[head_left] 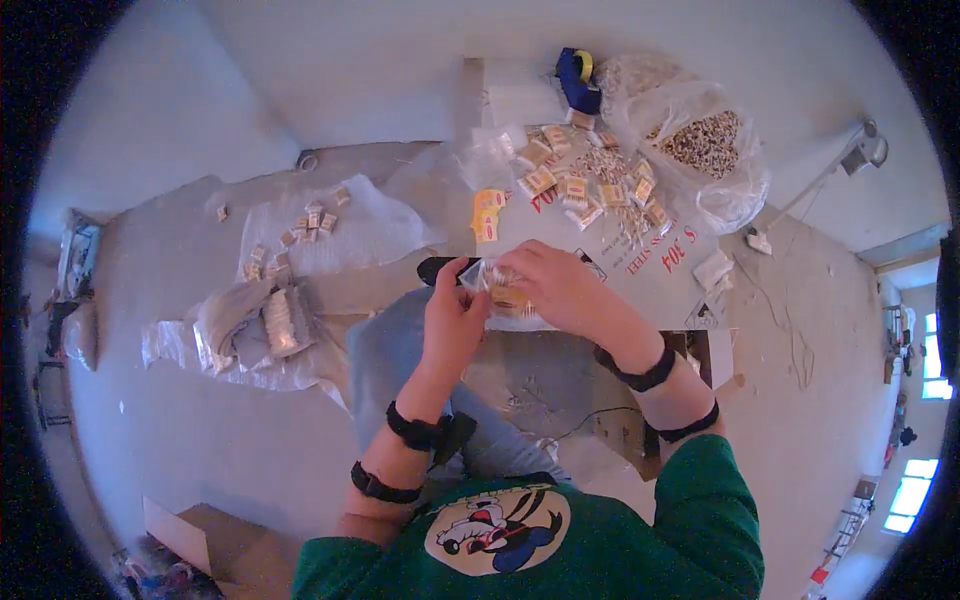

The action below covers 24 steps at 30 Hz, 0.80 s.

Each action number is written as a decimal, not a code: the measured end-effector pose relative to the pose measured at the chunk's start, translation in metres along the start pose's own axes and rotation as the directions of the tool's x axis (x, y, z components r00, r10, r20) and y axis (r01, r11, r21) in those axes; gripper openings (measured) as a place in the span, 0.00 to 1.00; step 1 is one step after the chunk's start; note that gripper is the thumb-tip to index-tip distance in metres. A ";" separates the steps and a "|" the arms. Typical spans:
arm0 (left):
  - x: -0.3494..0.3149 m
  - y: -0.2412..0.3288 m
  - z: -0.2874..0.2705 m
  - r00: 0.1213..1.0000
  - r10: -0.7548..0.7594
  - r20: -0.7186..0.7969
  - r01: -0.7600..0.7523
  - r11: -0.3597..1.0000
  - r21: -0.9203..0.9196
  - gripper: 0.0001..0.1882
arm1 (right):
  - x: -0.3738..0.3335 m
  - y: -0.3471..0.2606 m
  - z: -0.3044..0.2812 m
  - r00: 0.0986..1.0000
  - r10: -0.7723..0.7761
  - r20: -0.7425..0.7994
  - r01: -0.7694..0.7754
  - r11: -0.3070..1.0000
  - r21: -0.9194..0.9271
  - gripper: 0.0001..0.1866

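Head view: hands (510, 295) grip small clear packet (503, 283), contents indistinct.

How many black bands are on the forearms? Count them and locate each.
4: two on the left forearm, at wrist and higher; two on the right forearm, at wrist and higher.

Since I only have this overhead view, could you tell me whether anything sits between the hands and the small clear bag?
Nothing visible does: the left hand and right hand both already grip the bag.
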<state>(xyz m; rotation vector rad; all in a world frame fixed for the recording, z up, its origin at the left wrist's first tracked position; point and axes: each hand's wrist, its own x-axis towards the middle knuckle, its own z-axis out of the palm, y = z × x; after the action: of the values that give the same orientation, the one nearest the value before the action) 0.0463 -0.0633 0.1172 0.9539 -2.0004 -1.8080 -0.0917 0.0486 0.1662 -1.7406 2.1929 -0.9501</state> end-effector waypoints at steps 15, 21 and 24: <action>-0.002 0.000 -0.007 0.998 0.050 0.047 -0.048 0.998 -0.042 0.23 | 0.017 0.007 0.004 0.959 0.279 -0.047 -0.277 0.960 0.041 0.08; -0.004 0.000 -0.012 0.998 0.023 0.060 -0.021 0.999 -0.032 0.24 | 0.006 0.011 -0.031 0.861 0.299 -0.411 -0.258 0.954 0.154 0.09; -0.006 0.002 -0.010 0.997 -0.007 0.076 0.011 0.998 -0.055 0.25 | -0.003 0.015 -0.036 0.830 0.413 -0.375 -0.292 0.895 0.337 0.08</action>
<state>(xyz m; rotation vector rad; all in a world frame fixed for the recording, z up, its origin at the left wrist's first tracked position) 0.0566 -0.0671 0.1219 0.8919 -1.9812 -1.9212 -0.1219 0.0664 0.1848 -1.0102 2.3804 -1.5629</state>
